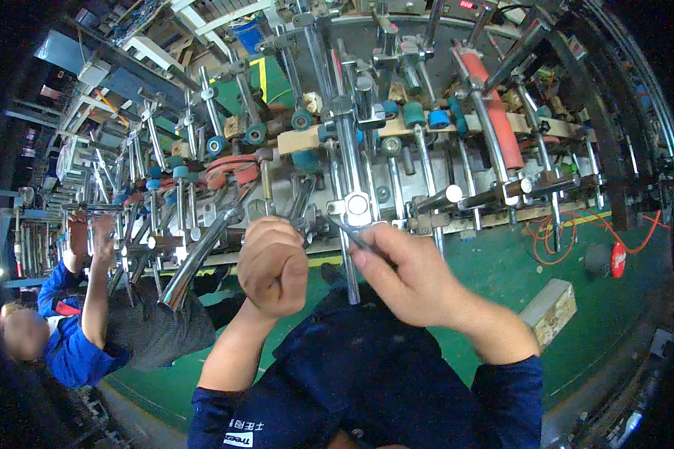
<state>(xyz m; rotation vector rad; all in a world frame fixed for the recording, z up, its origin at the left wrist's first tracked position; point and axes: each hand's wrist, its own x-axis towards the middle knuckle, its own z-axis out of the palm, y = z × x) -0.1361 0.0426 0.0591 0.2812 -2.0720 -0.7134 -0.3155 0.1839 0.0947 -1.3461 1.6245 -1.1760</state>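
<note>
My right hand (408, 273) is closed, thumb and fingers pinching a slim dark tool (344, 226). Its far end lies by a shiny metal clamp block (357, 203) on a steel rod (352, 277) that points toward me. Whether the tool touches the clamp I cannot tell. To the left, my left hand (275, 267) makes a fist in front of the machine's near edge. What it holds, if anything, is hidden by the fingers. A thick chrome bar (195, 266) slants down on the far side of that fist.
Across the machine run steel rods with teal rollers (414, 114), a tan belt (299, 142) and a red roller (494, 112). At left a co-worker in a blue top (82, 352) works with raised hands. A metal beam (550, 310) and orange hose (550, 243) lie on the green floor.
</note>
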